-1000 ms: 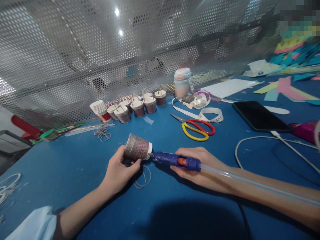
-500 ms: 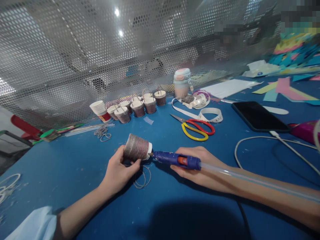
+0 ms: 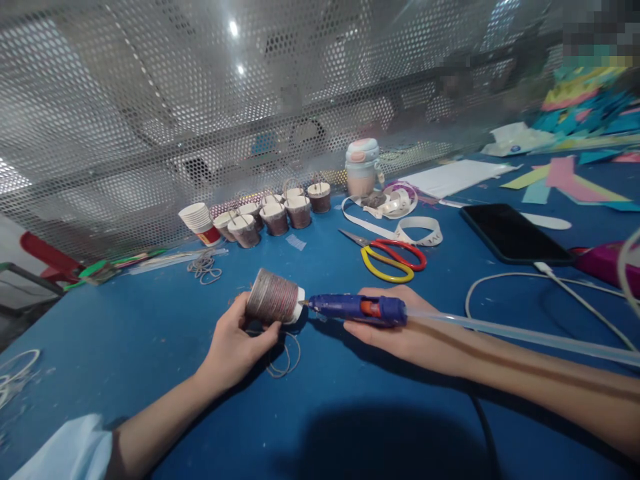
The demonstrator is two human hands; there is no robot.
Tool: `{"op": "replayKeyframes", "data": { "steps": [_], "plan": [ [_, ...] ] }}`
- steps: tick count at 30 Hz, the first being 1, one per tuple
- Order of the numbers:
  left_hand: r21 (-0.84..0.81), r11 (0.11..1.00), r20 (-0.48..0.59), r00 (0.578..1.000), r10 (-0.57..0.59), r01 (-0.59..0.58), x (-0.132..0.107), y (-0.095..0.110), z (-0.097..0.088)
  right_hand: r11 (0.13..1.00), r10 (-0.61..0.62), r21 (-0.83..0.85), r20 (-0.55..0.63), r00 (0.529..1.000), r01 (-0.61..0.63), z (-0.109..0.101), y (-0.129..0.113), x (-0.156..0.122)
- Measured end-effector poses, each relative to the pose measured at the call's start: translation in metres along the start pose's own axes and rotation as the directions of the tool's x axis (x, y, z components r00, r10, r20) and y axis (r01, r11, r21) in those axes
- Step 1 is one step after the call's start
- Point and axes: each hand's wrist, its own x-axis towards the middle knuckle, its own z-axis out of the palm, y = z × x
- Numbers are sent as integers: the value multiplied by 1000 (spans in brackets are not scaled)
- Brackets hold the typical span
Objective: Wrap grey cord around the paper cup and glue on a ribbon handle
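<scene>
Here's the cup (image 3: 273, 298), up off its base and tilted sideways in the left hand (image 3: 233, 348) near the middle of the table (image 3: 165, 347), fingers and thumb closed around its lower side. Most of the wall is already covered, grey-brown cord wound in close turns with a reddish patch, and only a white band shows bare at the end facing right. Into that band points the glue gun (image 3: 335, 307), gripped in the right hand (image 3: 413, 343), fingers wrapped around it; the nozzle is right at the white edge, though whether it touches, I can't tell. A clear glue stick (image 3: 480, 325) trails out behind. So this one looks well along, that last strip apparently remaining, with a loop of loose cord lying just below. And at the back, a cluster of wrapped cups (image 3: 299, 212), several with thin loops on top, appears further along, while the stacked cups (image 3: 196, 219) beside them are unwrapped.
</scene>
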Motion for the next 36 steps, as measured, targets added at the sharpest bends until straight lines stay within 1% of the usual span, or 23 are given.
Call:
{"op": "replayKeyframes", "data": {
  "steps": [6, 10, 15, 21, 28, 30, 34, 36],
  "plan": [
    [-20, 998, 12, 999, 52, -52, 0, -2, 1, 1000, -3, -18, -25, 1000, 2, 0, 0, 0],
    [-25, 996, 9, 997, 81, -81, 1, -2, 1, 1000, -20, -9, 0, 1000, 20, 0, 0, 0],
    [-22, 997, -6, 997, 80, -80, 1, -1, 0, 999, -35, -19, -15, 999, 35, 1, 0, 0],
    [-14, 994, 20, 994, 109, -108, 0, -4, -1, 998, -56, -13, -15, 998, 56, 1, 0, -1],
    [-5, 991, 35, 990, 136, -136, -1, -2, -1, 997, -68, -32, 3, 998, 68, 0, -1, -3],
    [-6, 990, 34, 990, 140, -139, -1, -2, -1, 996, -79, -29, 12, 997, 79, 0, -1, -3],
    [-2, 992, 34, 992, 125, -125, 0, -2, -1, 988, -147, -40, 26, 989, 148, 2, -1, -5],
    [3, 994, 32, 994, 108, -109, 0, -2, -1, 988, -151, -39, 30, 988, 152, 3, -1, -5]
  ]
}}
